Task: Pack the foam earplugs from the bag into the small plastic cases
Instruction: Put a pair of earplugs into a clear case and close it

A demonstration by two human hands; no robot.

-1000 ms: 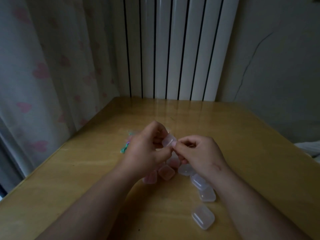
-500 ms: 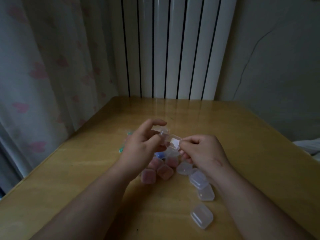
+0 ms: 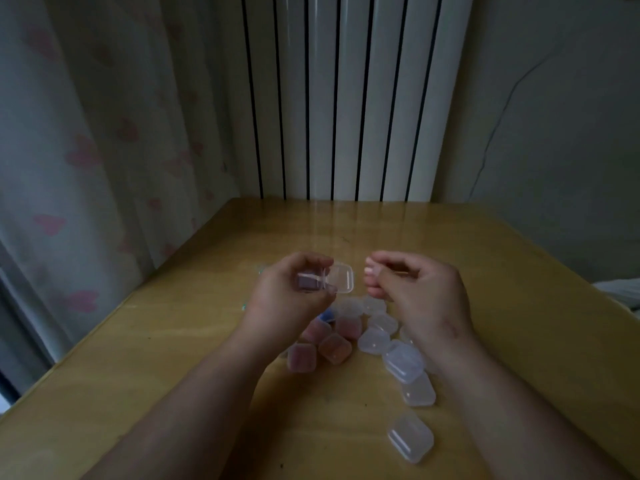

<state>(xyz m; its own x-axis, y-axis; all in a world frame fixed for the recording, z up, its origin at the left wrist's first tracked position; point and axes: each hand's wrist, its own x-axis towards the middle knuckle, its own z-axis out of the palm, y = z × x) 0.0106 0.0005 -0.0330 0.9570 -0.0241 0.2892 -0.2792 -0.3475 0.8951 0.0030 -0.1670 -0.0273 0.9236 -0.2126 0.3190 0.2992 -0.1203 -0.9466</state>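
- The left hand (image 3: 287, 299), raised over the middle of the table (image 3: 173, 341), pinches an open clear case (image 3: 341, 279) between its thumb and curled fingers.
- The right hand (image 3: 422, 299) hangs beside it without touching, fingers curled inward; whether it pinches anything is unclear.
- Both bare forearms cross the table's near edge.

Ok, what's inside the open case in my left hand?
In the open case, a purplish shape shows in the base, probably foam earplugs. The left hand covers the rest, so the count is hidden.
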